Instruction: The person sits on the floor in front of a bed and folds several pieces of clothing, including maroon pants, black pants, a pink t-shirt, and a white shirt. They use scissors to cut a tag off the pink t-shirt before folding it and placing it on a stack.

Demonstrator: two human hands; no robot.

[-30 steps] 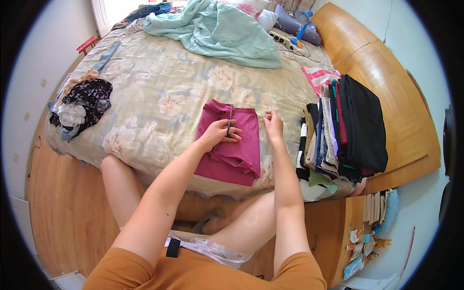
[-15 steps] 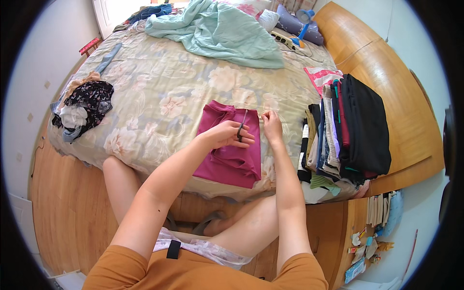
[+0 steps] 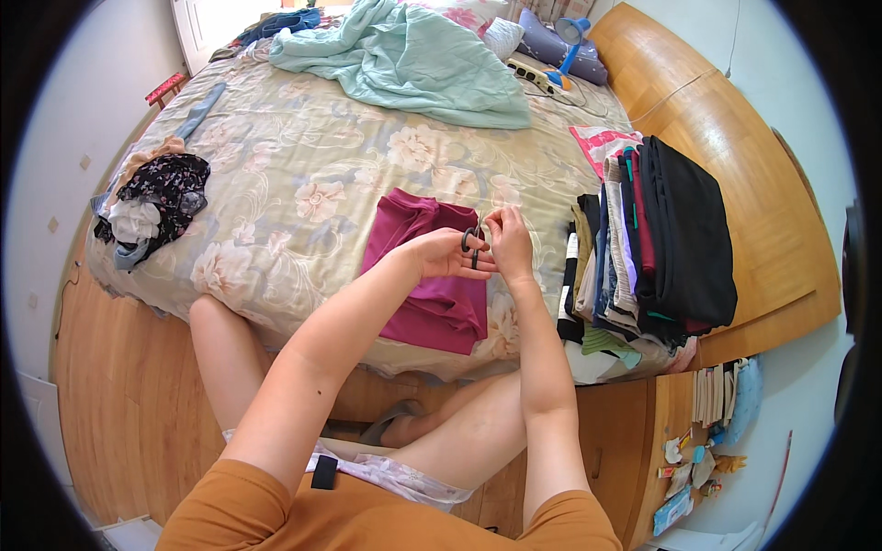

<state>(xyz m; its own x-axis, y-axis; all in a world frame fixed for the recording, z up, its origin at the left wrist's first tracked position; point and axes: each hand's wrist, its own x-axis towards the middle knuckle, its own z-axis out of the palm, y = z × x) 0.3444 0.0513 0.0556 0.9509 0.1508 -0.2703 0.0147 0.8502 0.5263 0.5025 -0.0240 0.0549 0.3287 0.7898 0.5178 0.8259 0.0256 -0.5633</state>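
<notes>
Over a folded magenta garment [image 3: 413, 312] on the bed, my left hand [image 3: 443, 255] has its fingers through the black loops of a pair of scissors [image 3: 469, 241]. The scissors' blades point away from me, toward the fingertips of my right hand [image 3: 511, 242]. My right hand is closed in a pinch just past the garment's right edge, close beside the left. Whatever lies between its fingertips is too small to make out. Some of the garment is hidden under my left hand and forearm.
A row of folded clothes [image 3: 684, 234] stands on the right by the wooden headboard [image 3: 781, 211]. A loose heap of clothes [image 3: 165, 197] lies at the left edge. Farther back are a mint-green quilt [image 3: 413, 64], a power strip [image 3: 531, 76] and a blue lamp [image 3: 571, 46].
My left hand has moved right with the scissors, bringing the blades up to my right hand's fingertips. The right hand stays pinched, having shifted slightly left.
</notes>
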